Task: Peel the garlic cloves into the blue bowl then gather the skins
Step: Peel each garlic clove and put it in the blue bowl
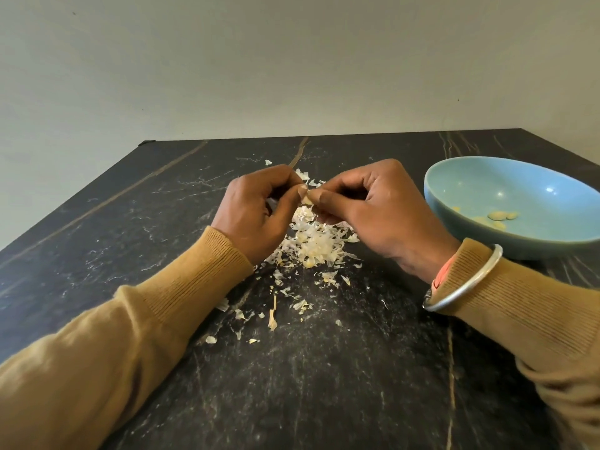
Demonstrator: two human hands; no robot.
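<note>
Black marble table (324, 384) carries your pile of garlic skins (311, 245); just above it your left hand (256, 216) and right hand (373, 209) pinch one garlic clove (306, 199). The blue bowl (470, 227) on your right holds peeled cloves (501, 216).

Over a dark marbled table (324, 368), the left hand (256, 211) and right hand (370, 209) meet and pinch a small garlic clove (307, 199) between their fingertips. A heap of pale skins (311, 241) lies beneath them (stray flakes scatter nearer the person). To the right, a blue bowl (461, 203) holds peeled cloves (501, 216).
</note>
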